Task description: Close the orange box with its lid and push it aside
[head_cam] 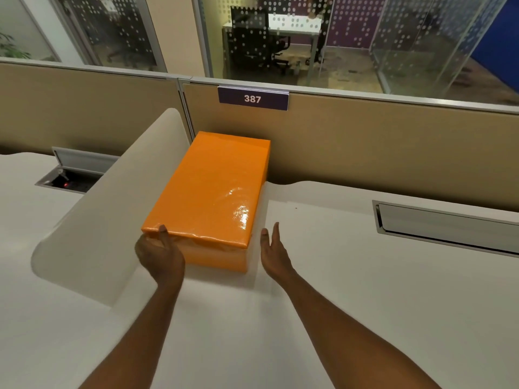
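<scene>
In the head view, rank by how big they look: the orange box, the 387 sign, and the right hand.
1. orange box, by far the largest
2. 387 sign and right hand look alike; the hand is nearer the camera, so no ranking.

We cannot see the near left corner of the orange box (216,255), which sits behind the left hand (159,255). The lid (207,189) covers the inside completely. The box's left wall is out of our sight, so we cannot tell whether it touches the white divider (112,209). Both forearms are cut off by the bottom edge. The socket recess (66,184) at the desk's far left edge is too dark to read.
</scene>
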A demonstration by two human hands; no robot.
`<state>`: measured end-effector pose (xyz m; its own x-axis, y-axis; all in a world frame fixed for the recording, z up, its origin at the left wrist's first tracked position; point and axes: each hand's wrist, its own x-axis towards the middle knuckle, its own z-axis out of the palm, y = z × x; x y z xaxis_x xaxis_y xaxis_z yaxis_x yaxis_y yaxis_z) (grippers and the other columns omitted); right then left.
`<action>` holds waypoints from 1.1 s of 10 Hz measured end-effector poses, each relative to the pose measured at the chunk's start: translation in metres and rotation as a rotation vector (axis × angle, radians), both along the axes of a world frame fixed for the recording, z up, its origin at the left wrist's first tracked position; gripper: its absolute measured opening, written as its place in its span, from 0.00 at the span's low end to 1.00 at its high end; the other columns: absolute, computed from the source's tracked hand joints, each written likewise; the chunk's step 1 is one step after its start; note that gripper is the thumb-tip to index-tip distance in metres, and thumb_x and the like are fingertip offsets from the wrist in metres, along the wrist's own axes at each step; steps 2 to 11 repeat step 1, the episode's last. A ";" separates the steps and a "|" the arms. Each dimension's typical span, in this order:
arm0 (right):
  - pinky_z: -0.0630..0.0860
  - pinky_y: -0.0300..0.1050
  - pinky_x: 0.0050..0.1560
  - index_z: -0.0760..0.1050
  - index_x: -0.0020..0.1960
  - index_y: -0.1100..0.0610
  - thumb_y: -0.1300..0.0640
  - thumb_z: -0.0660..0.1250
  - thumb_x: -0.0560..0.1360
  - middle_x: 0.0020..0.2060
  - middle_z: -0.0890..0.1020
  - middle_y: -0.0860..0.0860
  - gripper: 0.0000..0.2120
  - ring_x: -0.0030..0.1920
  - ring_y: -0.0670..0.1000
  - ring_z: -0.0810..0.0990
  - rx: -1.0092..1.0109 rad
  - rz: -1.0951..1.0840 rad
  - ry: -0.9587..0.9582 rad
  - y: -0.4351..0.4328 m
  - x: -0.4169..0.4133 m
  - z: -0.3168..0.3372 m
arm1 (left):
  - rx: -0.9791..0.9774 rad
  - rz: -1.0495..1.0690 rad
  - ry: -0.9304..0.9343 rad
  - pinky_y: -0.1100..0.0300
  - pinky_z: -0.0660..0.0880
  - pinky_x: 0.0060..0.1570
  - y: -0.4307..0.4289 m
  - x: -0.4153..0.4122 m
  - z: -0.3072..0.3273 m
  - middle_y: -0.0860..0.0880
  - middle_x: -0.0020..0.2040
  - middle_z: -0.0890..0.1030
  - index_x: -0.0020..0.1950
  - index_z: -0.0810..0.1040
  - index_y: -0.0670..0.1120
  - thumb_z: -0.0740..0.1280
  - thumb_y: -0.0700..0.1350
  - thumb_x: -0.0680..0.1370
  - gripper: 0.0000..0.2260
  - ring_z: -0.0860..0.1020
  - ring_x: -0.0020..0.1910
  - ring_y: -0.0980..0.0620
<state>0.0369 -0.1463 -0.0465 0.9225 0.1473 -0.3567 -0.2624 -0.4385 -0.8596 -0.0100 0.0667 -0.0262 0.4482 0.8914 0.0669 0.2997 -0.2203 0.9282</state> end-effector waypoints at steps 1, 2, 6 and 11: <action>0.58 0.53 0.73 0.48 0.77 0.58 0.38 0.48 0.78 0.75 0.60 0.60 0.35 0.74 0.59 0.60 -0.143 -0.124 0.000 -0.034 -0.014 -0.004 | 0.163 -0.240 -0.014 0.41 0.64 0.67 -0.067 -0.036 -0.003 0.31 0.68 0.69 0.68 0.67 0.34 0.63 0.50 0.79 0.25 0.67 0.68 0.31; 0.58 0.53 0.73 0.48 0.77 0.58 0.38 0.48 0.78 0.75 0.60 0.60 0.35 0.74 0.59 0.60 -0.143 -0.124 0.000 -0.034 -0.014 -0.004 | 0.163 -0.240 -0.014 0.41 0.64 0.67 -0.067 -0.036 -0.003 0.31 0.68 0.69 0.68 0.67 0.34 0.63 0.50 0.79 0.25 0.67 0.68 0.31; 0.58 0.53 0.73 0.48 0.77 0.58 0.38 0.48 0.78 0.75 0.60 0.60 0.35 0.74 0.59 0.60 -0.143 -0.124 0.000 -0.034 -0.014 -0.004 | 0.163 -0.240 -0.014 0.41 0.64 0.67 -0.067 -0.036 -0.003 0.31 0.68 0.69 0.68 0.67 0.34 0.63 0.50 0.79 0.25 0.67 0.68 0.31; 0.58 0.53 0.73 0.48 0.77 0.58 0.38 0.48 0.78 0.75 0.60 0.60 0.35 0.74 0.59 0.60 -0.143 -0.124 0.000 -0.034 -0.014 -0.004 | 0.163 -0.240 -0.014 0.41 0.64 0.67 -0.067 -0.036 -0.003 0.31 0.68 0.69 0.68 0.67 0.34 0.63 0.50 0.79 0.25 0.67 0.68 0.31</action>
